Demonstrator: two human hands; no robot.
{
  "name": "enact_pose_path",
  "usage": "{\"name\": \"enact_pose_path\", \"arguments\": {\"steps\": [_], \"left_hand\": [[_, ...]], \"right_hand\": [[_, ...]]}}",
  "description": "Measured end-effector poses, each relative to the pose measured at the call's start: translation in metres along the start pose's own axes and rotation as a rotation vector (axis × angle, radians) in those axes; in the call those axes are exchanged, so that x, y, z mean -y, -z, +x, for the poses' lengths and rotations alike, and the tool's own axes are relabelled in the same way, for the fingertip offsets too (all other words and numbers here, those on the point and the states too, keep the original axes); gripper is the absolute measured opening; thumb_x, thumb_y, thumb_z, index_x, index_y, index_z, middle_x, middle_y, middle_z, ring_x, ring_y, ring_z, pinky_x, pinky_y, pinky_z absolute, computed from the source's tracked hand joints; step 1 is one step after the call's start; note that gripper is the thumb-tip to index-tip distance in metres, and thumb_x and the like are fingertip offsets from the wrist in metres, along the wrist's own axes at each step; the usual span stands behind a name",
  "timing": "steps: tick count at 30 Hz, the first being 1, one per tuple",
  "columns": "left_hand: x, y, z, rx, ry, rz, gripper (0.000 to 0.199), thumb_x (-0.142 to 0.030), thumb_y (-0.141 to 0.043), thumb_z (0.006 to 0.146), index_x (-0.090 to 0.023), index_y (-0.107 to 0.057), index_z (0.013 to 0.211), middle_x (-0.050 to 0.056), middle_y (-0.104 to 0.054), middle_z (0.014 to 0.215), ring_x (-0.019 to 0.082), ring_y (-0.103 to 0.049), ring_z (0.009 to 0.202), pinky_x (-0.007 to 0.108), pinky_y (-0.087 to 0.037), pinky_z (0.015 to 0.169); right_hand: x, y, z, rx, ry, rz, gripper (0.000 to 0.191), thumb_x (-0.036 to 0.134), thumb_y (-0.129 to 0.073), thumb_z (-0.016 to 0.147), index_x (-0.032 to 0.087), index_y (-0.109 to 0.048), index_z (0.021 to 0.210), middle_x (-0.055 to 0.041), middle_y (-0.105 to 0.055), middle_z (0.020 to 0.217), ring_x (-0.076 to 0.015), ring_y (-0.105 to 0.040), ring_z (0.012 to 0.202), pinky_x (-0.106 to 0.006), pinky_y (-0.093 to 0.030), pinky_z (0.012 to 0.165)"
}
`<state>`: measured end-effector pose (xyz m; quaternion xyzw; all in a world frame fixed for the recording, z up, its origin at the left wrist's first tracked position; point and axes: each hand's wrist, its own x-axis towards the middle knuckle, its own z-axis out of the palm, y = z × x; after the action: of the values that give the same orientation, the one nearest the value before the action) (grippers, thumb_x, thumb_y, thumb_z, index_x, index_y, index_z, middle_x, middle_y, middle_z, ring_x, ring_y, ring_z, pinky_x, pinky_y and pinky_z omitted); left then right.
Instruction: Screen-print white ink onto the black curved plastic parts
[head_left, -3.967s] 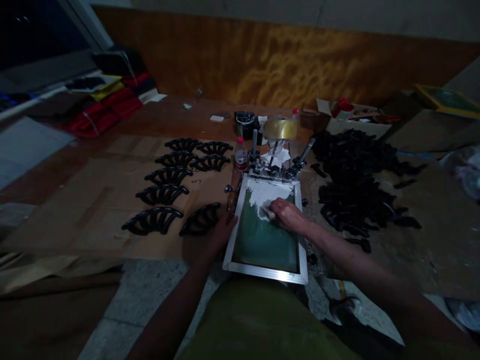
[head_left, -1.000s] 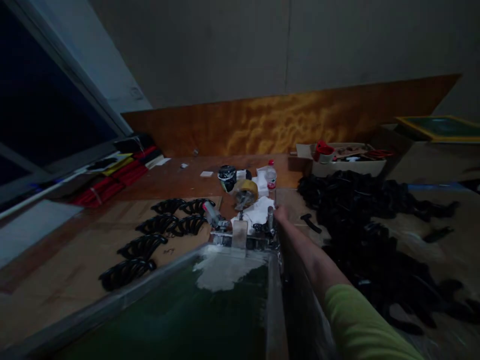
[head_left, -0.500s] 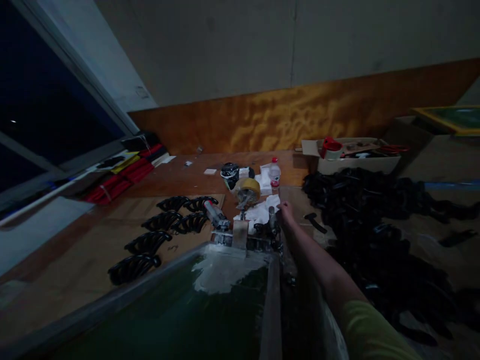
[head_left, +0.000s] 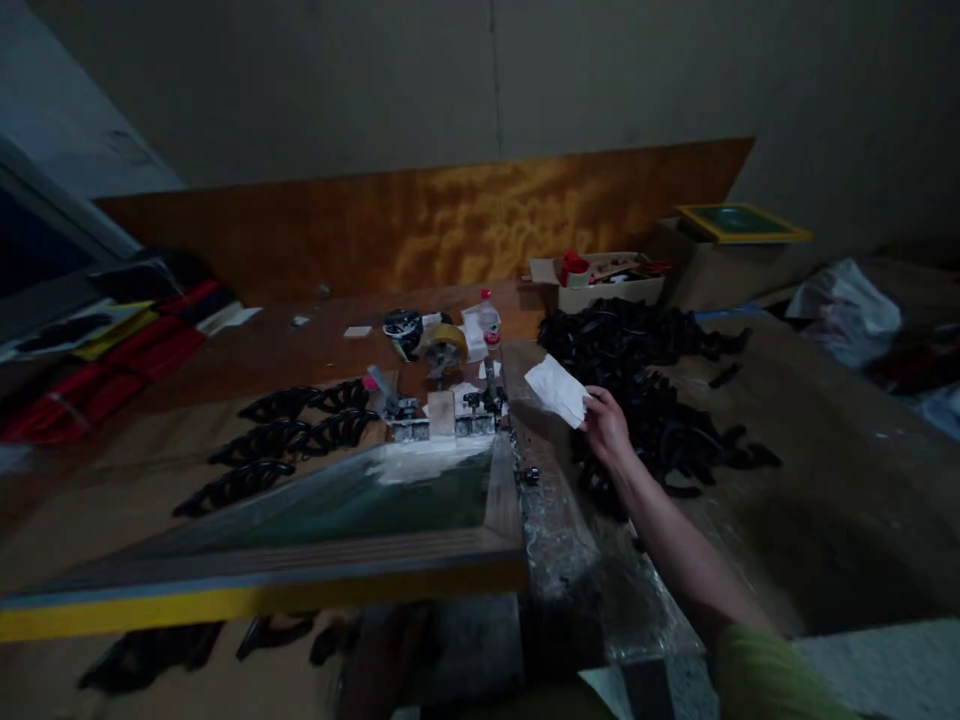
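Dim workbench [head_left: 825,480]: right hand [head_left: 609,428] pinches seemingly blank white paper [head_left: 556,389]; left hand unseen.

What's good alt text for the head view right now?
The person's right hand holds a white paper sheet above a cluttered workbench, beside a tilted-up screen printing frame smeared with white ink. Black curved plastic parts lie in rows to the left, and a heap of black parts sits on the right. The left hand is out of view.
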<state>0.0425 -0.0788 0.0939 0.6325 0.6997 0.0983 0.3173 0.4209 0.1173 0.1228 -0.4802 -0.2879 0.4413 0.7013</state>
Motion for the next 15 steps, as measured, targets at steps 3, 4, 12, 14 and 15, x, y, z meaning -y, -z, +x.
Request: {"name": "enact_pose_path", "arguments": {"steps": [3,4,12,14,15], "left_hand": [[0.012,0.001,0.008,0.004,-0.038,0.007,0.031,-0.043,-0.045,0.093,-0.024,-0.069,0.097,0.008,-0.073,0.09,0.03,-0.071,0.09,0.042,-0.054,0.079],[0.01,0.001,0.012,0.004,-0.051,-0.004,0.034,-0.044,-0.041,0.093,-0.023,-0.068,0.096,0.007,-0.073,0.087,0.03,-0.071,0.087,0.042,-0.054,0.079],[-0.084,-0.034,0.054,0.112,-0.451,-0.628,0.079,-0.046,-0.07,0.074,-0.017,-0.042,0.143,0.015,-0.042,0.154,0.026,-0.047,0.137,0.039,-0.041,0.11],[-0.105,-0.044,0.059,0.226,-0.473,-0.797,0.092,-0.045,-0.078,0.065,-0.016,-0.041,0.144,0.016,-0.044,0.153,0.028,-0.047,0.136,0.039,-0.042,0.108],[-0.112,-0.046,0.059,0.292,-0.462,-0.861,0.089,-0.046,-0.079,0.063,-0.015,-0.046,0.14,0.016,-0.052,0.147,0.029,-0.052,0.131,0.039,-0.045,0.104]], "right_hand": [[0.027,0.012,-0.04,0.003,-0.02,-0.003,0.032,0.032,-0.072,0.06,0.022,-0.058,0.087,0.0068,-0.055,0.064,-0.0103,-0.047,0.052,-0.02,-0.032,0.041],[0.034,0.015,-0.054,0.004,-0.04,-0.014,0.033,0.032,-0.073,0.06,0.022,-0.059,0.088,0.0066,-0.056,0.065,-0.0102,-0.047,0.052,-0.02,-0.033,0.041],[0.063,0.025,-0.149,0.153,-0.282,-0.092,0.03,0.026,-0.08,0.058,0.019,-0.067,0.084,0.0043,-0.061,0.067,-0.0088,-0.051,0.052,-0.019,-0.042,0.046],[0.062,0.025,-0.163,0.203,-0.333,-0.09,0.029,0.025,-0.081,0.059,0.018,-0.068,0.083,0.0038,-0.063,0.069,-0.0091,-0.054,0.055,-0.02,-0.044,0.051],[0.061,0.025,-0.168,0.21,-0.347,-0.09,0.029,0.025,-0.081,0.059,0.018,-0.068,0.084,0.0037,-0.064,0.07,-0.0093,-0.055,0.057,-0.02,-0.044,0.051]]}}
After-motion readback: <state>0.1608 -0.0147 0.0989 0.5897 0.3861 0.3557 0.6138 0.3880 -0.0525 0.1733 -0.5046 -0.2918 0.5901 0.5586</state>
